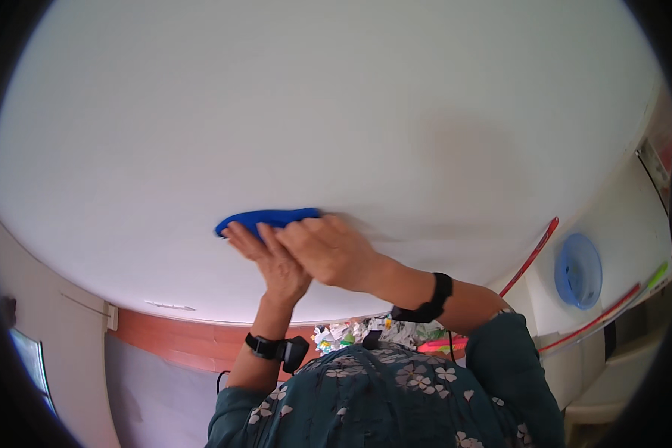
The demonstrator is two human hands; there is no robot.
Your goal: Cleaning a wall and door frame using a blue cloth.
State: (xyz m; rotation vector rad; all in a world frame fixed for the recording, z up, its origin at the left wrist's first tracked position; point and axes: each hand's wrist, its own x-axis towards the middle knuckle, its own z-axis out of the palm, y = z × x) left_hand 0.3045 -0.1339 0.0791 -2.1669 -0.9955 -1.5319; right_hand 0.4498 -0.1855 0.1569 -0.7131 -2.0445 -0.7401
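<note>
Blue cloth against white surface, my right fingers clenched on it, left fingers straight, pressed over it.

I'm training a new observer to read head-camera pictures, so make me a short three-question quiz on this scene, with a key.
1. What do the left hand and the right hand both touch?
2. True or false: a translucent blue basin is on the person's left.
3. What is worn around both lower arms?
A. A white cuff
B. A black strap
C. A red ribbon

Key:
1. A blue cloth.
2. False; the basin is on the person's right.
3. B; a black strap shows on each arm.
</note>
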